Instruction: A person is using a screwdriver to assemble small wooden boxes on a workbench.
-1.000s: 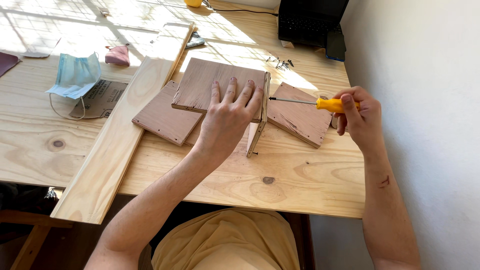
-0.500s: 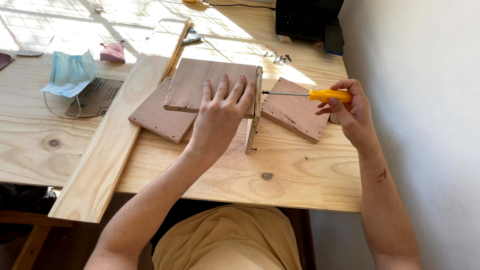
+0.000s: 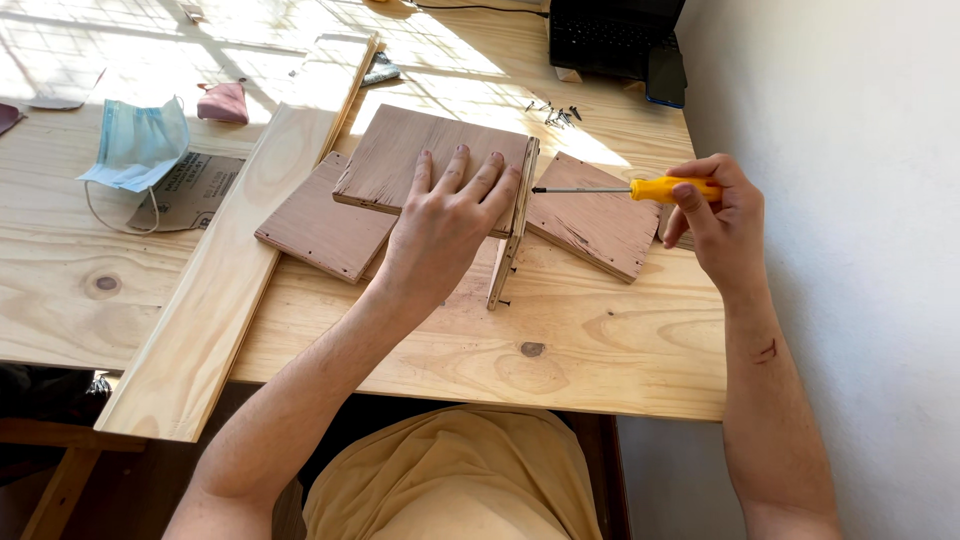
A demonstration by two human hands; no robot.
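The left hand (image 3: 447, 222) lies flat, fingers spread and released, pressing down on the top brown board (image 3: 420, 155), fingertips right at its right-hand edge. That board sits raised on the pine table (image 3: 600, 350), and against its right edge stands an upright board (image 3: 512, 232) seen edge-on, thin, leaning a touch. The hand covers the near corner of the joint, so how the two boards meet there is hidden.

Over on the right, the right hand (image 3: 718, 215) is clenched around the yellow handle of a screwdriver (image 3: 625, 188), held level, shaft pointing left. Its tip is at the upper face of the upright board; whether a screw sits under the tip is too small to tell. The fingers hide the handle's end.

Two more brown boards lie flat: one (image 3: 320, 228) partly tucked under the raised board on the left, another (image 3: 598, 212) under the screwdriver's shaft on the right. A long pale plank (image 3: 225, 280) runs diagonally, its near end hanging past the table edge. Left of it, a blue face mask (image 3: 137, 146) rests on a sheet of sandpaper (image 3: 190, 190). A scatter of small dark screws (image 3: 552, 112) lies near a black laptop (image 3: 612, 35), cut off at the top.
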